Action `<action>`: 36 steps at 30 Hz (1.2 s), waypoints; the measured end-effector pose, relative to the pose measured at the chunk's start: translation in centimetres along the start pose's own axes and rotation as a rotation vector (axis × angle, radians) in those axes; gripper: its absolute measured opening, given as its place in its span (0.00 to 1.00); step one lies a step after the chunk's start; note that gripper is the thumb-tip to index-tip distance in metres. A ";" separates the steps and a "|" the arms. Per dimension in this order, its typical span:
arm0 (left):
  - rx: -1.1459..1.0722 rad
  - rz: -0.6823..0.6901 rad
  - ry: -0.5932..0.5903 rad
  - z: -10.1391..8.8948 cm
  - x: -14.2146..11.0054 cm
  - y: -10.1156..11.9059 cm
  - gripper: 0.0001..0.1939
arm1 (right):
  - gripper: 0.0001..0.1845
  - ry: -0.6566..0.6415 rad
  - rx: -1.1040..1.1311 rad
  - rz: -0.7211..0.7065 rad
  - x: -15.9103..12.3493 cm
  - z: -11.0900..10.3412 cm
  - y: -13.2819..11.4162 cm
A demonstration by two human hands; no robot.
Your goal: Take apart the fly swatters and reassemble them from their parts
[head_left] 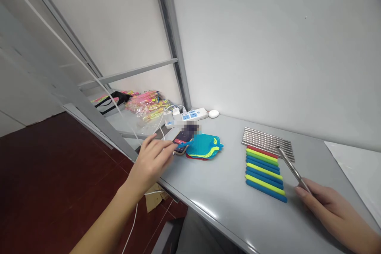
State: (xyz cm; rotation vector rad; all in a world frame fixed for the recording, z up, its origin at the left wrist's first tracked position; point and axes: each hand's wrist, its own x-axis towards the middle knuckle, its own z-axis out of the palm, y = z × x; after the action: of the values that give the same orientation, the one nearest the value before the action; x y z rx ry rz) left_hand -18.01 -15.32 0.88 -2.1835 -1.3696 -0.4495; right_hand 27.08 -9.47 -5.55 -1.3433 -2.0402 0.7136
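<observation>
My left hand point(154, 160) is closed at the neck of a blue fly swatter head point(204, 145), with its fingertips at the narrow stem. This head lies on top of a small stack, where yellow-green and red edges show underneath. In my right hand point(330, 206) a silver metal rod point(293, 168) is gripped near its lower end, slanting up to the left. Left of that rod lies a row of coloured plastic handles point(264, 174), red, yellow-green and blue. Behind them several silver metal rods point(264, 141) rest side by side.
A phone point(180, 149) lies beside the stack, partly blurred out. Behind it stand a white power strip point(193, 115) with plugs and cables and a white round object point(213, 114). Bagged colourful items point(149, 105) sit beyond the metal frame post point(178, 67). White sheeting point(354, 170) covers the right side.
</observation>
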 end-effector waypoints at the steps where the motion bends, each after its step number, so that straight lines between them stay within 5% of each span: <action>1: -0.021 -0.027 0.110 -0.5 0.6 0.0 0.15 | 0.21 -0.050 0.008 -0.001 0.0 0.0 0.0; 4: -0.125 -0.108 0.359 -1.7 3.1 0.0 0.15 | 0.20 -0.152 0.034 0.016 -0.1 0.0 -0.2; 6: -0.229 -0.096 0.354 -2.1 5.3 -0.1 0.11 | 0.20 -0.174 0.045 0.027 -0.1 0.1 -0.3; 10: -0.398 0.031 0.037 -1.3 9.8 -0.4 0.11 | 0.21 -0.201 0.059 0.038 -0.1 0.2 -0.5; 14: -0.528 0.068 -0.278 1.8 12.8 -0.1 0.13 | 0.21 -0.191 0.066 0.053 0.0 0.1 -0.6; 23: -0.635 -0.164 -0.256 10.0 11.9 3.7 0.12 | 0.20 -0.283 0.090 0.075 0.1 0.1 0.0; 28: -0.665 -0.295 -0.223 11.5 11.8 5.2 0.12 | 0.21 -0.297 0.094 0.093 0.0 0.2 0.4; 36: -0.633 -0.311 -0.247 12.8 13.8 7.5 0.09 | 0.20 -0.323 0.105 0.090 0.1 0.2 0.5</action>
State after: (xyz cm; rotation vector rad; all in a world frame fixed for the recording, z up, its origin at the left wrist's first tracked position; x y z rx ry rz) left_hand -5.16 -0.43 -4.05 -2.5871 -1.9169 -0.8462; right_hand 27.20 -9.22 -5.99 -1.3348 -2.1618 1.1247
